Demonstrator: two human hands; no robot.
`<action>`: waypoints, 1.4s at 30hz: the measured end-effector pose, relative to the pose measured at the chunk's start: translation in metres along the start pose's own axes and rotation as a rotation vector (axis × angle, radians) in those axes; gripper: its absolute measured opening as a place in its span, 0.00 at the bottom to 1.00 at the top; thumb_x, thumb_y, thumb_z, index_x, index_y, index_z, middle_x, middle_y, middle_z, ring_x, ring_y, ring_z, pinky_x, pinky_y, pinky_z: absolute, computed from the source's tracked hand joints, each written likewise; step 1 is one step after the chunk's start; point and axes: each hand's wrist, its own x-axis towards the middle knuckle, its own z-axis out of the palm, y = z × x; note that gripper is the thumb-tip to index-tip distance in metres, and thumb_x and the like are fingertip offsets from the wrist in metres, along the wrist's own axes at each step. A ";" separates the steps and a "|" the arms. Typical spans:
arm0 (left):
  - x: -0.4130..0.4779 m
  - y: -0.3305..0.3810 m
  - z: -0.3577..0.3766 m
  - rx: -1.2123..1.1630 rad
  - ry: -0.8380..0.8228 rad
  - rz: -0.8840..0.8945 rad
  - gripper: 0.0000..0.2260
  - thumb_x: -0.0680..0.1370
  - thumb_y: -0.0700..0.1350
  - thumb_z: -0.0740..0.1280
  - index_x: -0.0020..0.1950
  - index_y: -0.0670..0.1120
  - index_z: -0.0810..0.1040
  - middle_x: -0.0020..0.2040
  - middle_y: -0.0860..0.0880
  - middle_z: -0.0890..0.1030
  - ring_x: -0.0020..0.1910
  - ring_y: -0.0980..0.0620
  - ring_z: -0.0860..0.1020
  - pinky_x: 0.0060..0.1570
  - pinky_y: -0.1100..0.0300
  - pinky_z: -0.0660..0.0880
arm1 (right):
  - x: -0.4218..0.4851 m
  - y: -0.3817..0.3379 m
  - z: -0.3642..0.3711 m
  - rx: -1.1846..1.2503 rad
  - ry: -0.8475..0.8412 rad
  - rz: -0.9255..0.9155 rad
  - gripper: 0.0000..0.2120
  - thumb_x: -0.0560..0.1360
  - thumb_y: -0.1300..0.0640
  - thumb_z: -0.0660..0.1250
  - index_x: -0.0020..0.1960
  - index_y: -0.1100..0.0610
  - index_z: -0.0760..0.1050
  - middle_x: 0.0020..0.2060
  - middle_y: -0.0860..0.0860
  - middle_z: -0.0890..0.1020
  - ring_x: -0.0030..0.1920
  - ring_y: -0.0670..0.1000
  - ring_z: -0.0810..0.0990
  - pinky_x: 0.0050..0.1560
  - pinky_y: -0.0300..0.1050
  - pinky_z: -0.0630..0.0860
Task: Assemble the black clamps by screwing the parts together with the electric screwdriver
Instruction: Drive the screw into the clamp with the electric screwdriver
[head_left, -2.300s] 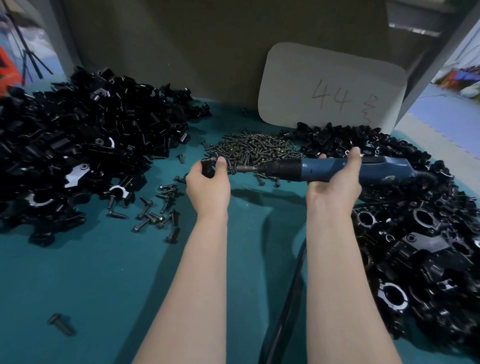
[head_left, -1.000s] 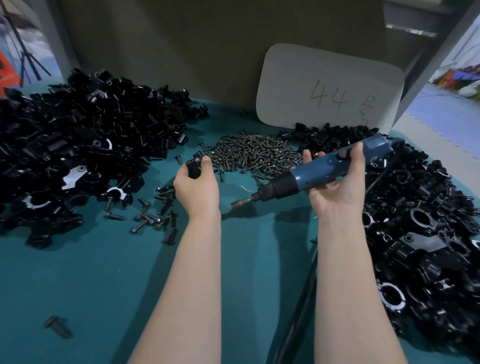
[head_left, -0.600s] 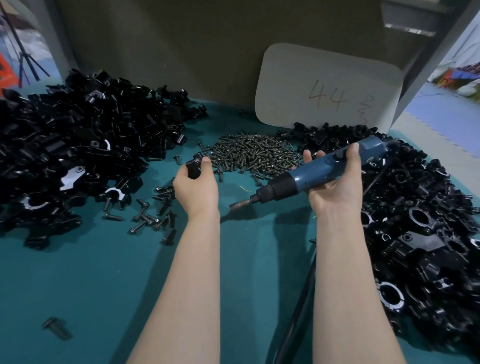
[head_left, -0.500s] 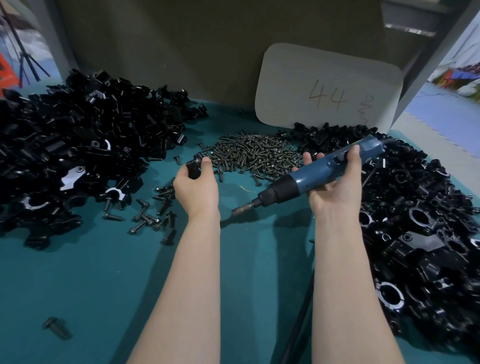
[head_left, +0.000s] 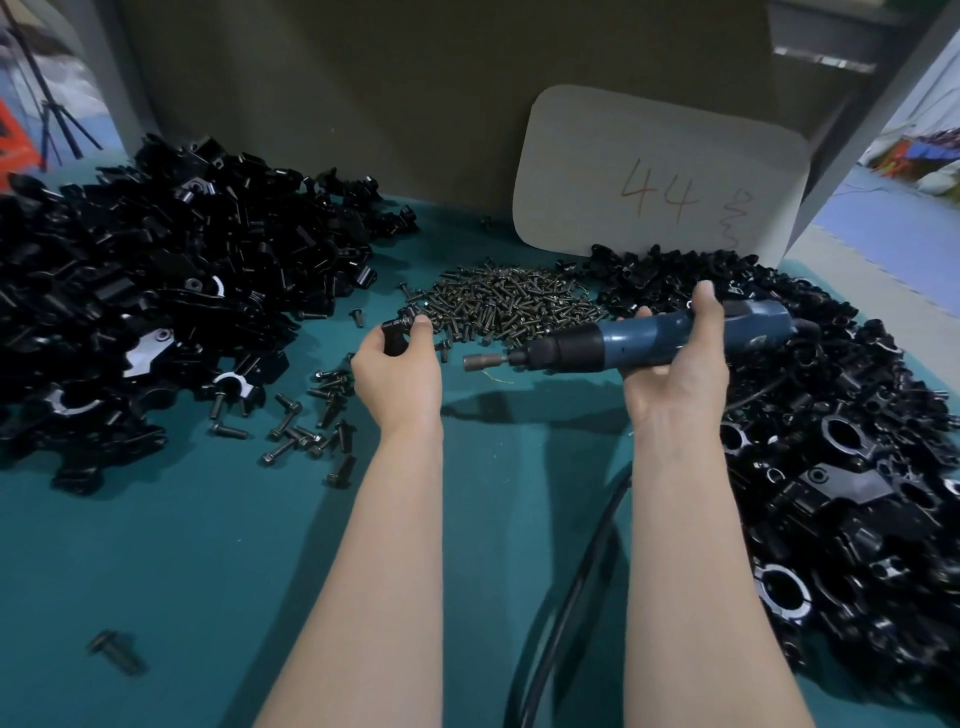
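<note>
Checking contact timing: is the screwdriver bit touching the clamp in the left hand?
No, teal mat shows between the screwdriver bit and the left hand holding the clamp.

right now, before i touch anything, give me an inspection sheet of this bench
Surface: teal mat covering the bench.
Job's things: electric screwdriver held near level, bit pointing left at a black clamp part, a gap between them; screw pile behind; left heap and right heap of black parts.
Clutter: loose bolts beside the left heap; lone bolt near left.
Hands: left hand holds the clamp part; right hand grips the electric screwdriver.
Cables: black cable runs between the forearms to the near edge.
Surroundings: white card marked 44 at the back; tripod far left.
</note>
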 end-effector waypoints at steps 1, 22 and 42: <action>0.000 0.000 0.000 0.016 0.002 0.009 0.11 0.78 0.47 0.68 0.36 0.48 0.73 0.34 0.51 0.74 0.34 0.52 0.72 0.38 0.60 0.71 | 0.000 -0.001 0.000 -0.002 0.009 -0.022 0.11 0.73 0.54 0.72 0.49 0.57 0.71 0.48 0.53 0.78 0.46 0.53 0.81 0.47 0.48 0.81; -0.008 -0.001 0.001 0.281 -0.024 0.120 0.08 0.78 0.50 0.67 0.45 0.46 0.78 0.34 0.53 0.75 0.32 0.56 0.72 0.34 0.60 0.67 | -0.010 0.011 0.004 0.058 0.041 -0.099 0.12 0.75 0.57 0.70 0.50 0.53 0.66 0.47 0.50 0.76 0.40 0.46 0.80 0.35 0.38 0.77; -0.011 -0.002 0.005 0.265 -0.046 0.158 0.08 0.79 0.50 0.67 0.45 0.46 0.77 0.35 0.55 0.76 0.33 0.59 0.73 0.32 0.64 0.67 | -0.006 0.014 0.004 0.114 0.043 -0.197 0.25 0.76 0.48 0.68 0.65 0.54 0.61 0.54 0.51 0.76 0.41 0.47 0.82 0.43 0.39 0.79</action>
